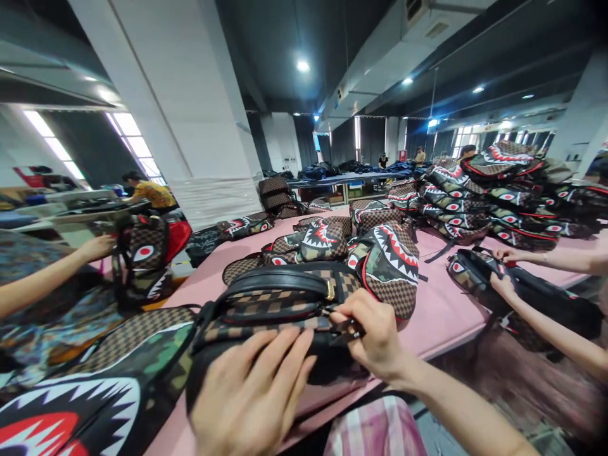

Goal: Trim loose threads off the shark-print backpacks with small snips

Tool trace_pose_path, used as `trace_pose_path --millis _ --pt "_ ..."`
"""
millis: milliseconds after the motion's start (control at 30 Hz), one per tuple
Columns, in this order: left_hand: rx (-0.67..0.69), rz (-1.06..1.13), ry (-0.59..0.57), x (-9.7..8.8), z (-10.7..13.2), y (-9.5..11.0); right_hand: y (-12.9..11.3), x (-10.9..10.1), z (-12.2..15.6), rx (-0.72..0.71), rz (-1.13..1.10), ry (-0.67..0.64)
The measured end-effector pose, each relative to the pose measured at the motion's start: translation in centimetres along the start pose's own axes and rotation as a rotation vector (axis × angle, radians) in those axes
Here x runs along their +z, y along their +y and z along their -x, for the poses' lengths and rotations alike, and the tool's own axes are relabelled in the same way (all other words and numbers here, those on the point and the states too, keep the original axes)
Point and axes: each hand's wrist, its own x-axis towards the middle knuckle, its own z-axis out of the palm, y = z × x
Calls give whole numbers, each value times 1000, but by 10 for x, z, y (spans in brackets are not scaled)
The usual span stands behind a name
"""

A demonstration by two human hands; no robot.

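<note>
A brown checkered backpack (280, 304) with a black handle and shark-mouth print lies on its side in front of me on the pink table (441, 316). My left hand (251, 399) rests flat on its black lower edge, fingers stretched out. My right hand (370, 335) pinches a small black zipper pull on the bag's side, fingers closed.
Several more shark-print backpacks (384, 259) lie across the table, with a tall heap (498, 196) at the far right. A co-worker's hands (503, 272) handle a bag on the right; another person's arm (52, 272) reaches a backpack (142, 259) on the left.
</note>
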Motion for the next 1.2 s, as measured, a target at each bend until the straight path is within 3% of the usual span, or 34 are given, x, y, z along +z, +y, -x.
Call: trace_pose_path --millis 33,100,400,533,700,833,900,1067,1200 --pt "93 -66 -44 4 0 12 -4 4 1 -21 14 18" --pt "137 -238 -58 14 5 22 -10 8 3 -50 45 65" --pt "139 -397 -15 29 24 14 -12 9 8 -89 114 202" --pt "155 -391 -2 30 22 21 -10 3 8 -77 167 143" --pt "177 -328 -56 28 15 32 -2 -6 -7 72 298 22" --pt "206 -357 -25 25 19 28 18 -19 -9 -19 -52 -203" --pt "206 -348 -16 21 27 20 27 -23 2 -100 -203 -238" --pt "151 -296 -1 11 54 -2 28 -12 33 -270 -248 -119" --pt "94 -321 -64 4 67 -9 21 0 39 -326 -251 -87"
